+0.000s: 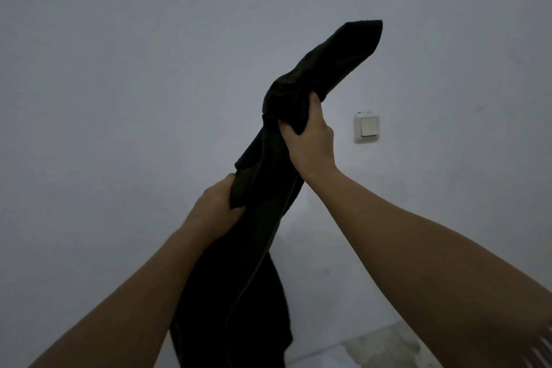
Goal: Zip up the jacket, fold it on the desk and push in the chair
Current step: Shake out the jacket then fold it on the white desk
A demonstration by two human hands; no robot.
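A dark, almost black jacket [263, 176] hangs bunched in the air in front of a pale wall. One sleeve end sticks up and to the right above my hands. My right hand [310, 140] grips the fabric high up, near where the sleeve bends. Lower and to the left, my left hand [219, 207] clutches an edge of the jacket. The rest of the jacket drops down between my forearms and out of the bottom of the view. A thin seam or zip line runs down its length. The desk and chair are not in view.
A white wall switch [366, 127] sits on the wall just right of my right hand. A patch of mottled floor [382, 346] shows at the bottom right. The room is dim.
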